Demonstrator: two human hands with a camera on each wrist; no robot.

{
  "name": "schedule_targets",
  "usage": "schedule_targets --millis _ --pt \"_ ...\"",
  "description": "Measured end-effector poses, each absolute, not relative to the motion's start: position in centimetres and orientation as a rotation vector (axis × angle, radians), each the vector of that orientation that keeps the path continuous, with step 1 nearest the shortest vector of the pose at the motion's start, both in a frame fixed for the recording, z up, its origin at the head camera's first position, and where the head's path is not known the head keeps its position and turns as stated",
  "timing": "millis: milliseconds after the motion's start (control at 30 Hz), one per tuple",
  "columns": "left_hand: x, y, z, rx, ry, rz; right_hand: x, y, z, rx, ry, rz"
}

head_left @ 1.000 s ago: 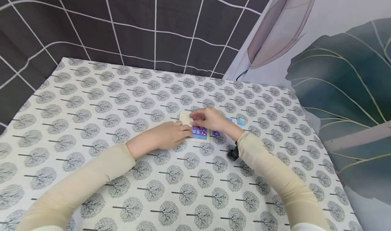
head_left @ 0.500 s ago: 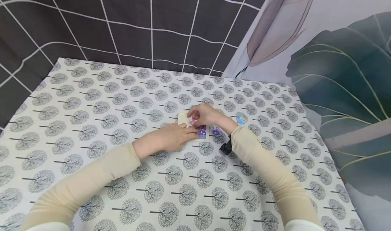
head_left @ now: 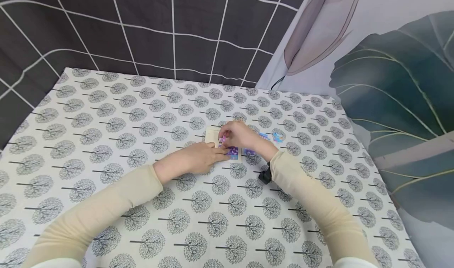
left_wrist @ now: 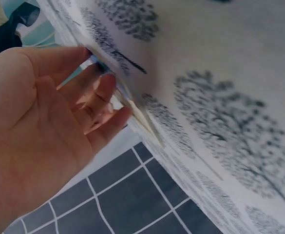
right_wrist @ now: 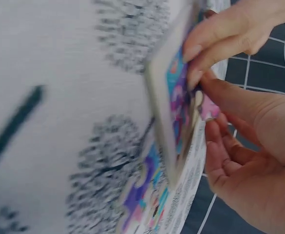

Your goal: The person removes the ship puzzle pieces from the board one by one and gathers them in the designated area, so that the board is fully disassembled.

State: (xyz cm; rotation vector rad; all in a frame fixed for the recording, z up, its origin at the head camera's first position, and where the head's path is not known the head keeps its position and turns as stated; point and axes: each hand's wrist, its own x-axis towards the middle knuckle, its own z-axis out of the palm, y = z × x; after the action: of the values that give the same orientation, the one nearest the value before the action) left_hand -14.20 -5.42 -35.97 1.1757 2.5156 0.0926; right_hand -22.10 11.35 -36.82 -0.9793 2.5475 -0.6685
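A flat jigsaw puzzle with a cream frame (head_left: 211, 133) lies mid-table in the head view, purple and blue pieces (head_left: 233, 152) inside it. My left hand (head_left: 200, 157) reaches in from the left. Its fingertips rest on the puzzle, fingers fairly straight, as the right wrist view also shows. Over the frame's upper part, my right hand (head_left: 239, 136) pinches a pink puzzle piece (right_wrist: 209, 108) between thumb and fingers. That piece is at the puzzle's inner edge; whether it touches the frame I cannot tell. The hands cover part of the puzzle.
Loose blue pieces (head_left: 278, 138) lie right of the puzzle, partly behind the right hand. A purple loose piece (head_left: 249, 151) lies close to the frame's right side. The tablecloth (head_left: 142, 228) carries a tree print; a dark gridded curtain (head_left: 142, 31) stands behind the table.
My left hand has shifted right, its fingertips now farther onto the puzzle. My right hand stays over the upper part with small shifts, and a pink piece now shows at its fingertips.
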Motion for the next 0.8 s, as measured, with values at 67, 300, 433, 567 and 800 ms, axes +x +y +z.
schedule_targets --millis 67,300,433,567,800 --pt "-14.2 -5.5 -36.1 1.193 2.52 0.099 -21.8 11.6 -36.9 -1.019 2.566 -0.688" --pt "-14.2 -5.5 -36.3 1.182 2.517 0.119 -20.9 12.3 -37.2 -1.127 2.609 -0.785" --pt "-14.1 -5.5 -36.1 1.151 2.509 0.114 -20.8 12.6 -37.7 -1.102 2.608 -0.831" --pt "-14.1 -5.6 -36.1 1.152 2.515 0.123 -20.8 12.8 -37.9 -1.14 2.589 -0.84" --pt "-14.0 -5.6 -35.9 1.133 2.494 0.132 -20.8 13.1 -37.9 -1.229 2.523 -0.822"
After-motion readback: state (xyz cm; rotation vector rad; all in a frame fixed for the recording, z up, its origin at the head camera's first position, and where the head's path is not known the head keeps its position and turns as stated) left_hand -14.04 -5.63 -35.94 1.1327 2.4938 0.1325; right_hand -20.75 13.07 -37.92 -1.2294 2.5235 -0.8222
